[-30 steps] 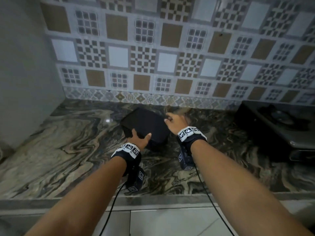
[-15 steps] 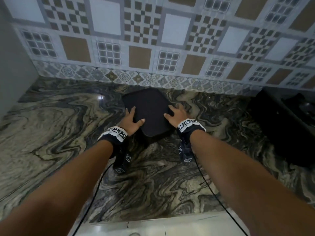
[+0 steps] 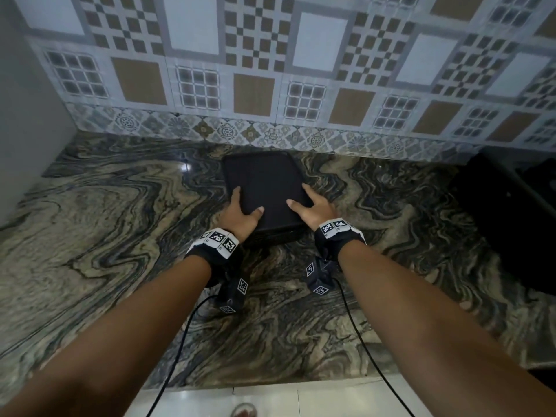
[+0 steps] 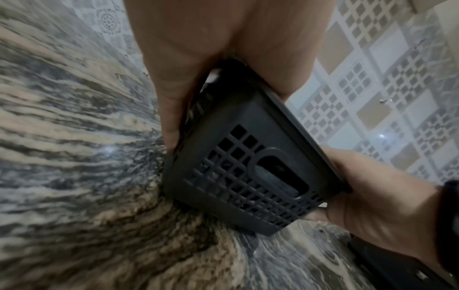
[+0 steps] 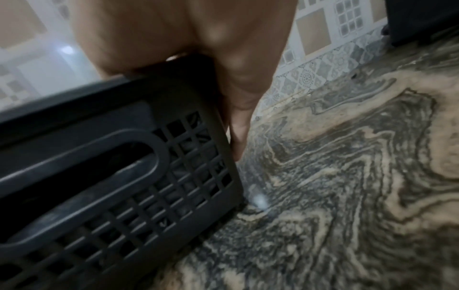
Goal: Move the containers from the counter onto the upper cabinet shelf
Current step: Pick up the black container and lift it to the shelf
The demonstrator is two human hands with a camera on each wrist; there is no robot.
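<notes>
Container at 12 o'clock on tabletop; my left hand and right hand clamp its sides, thumbs on lid. I'd lift level, squeezing evenly.

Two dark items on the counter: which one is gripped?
The lidded lattice container, between left hand and right hand; the dark appliance at right is untouched.

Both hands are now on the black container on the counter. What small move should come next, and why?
Probably lift it straight up. The left hand and right hand grip opposite sides of the black container, thumbs on the lid, and it sits on the counter.
</notes>
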